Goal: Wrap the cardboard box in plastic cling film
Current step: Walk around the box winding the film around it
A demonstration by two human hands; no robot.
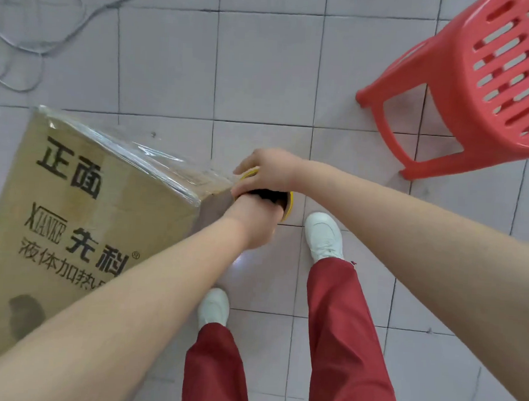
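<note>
right hand [268, 170]: curled over yellow-cored roll of clear cling film [289, 206]
left hand [254, 221]: at roll's near end, grip hidden
brown printed cardboard box [88, 206]: on tiled floor [263, 77], just beside roll
handling: likely flimsy, clingy; hold by roll ends

A red plastic stool [490, 74] with a slotted seat stands on the pale tiled floor [264, 62], up and well off to the right of the fingers [249, 163]. Grey cords [105, 6] trail in loose loops over the tiles far out to the fingers' left. On the near side of the fingers are two white shoes [324, 237] under red trousers [341, 342], one close by on the right, the other further back.
</note>
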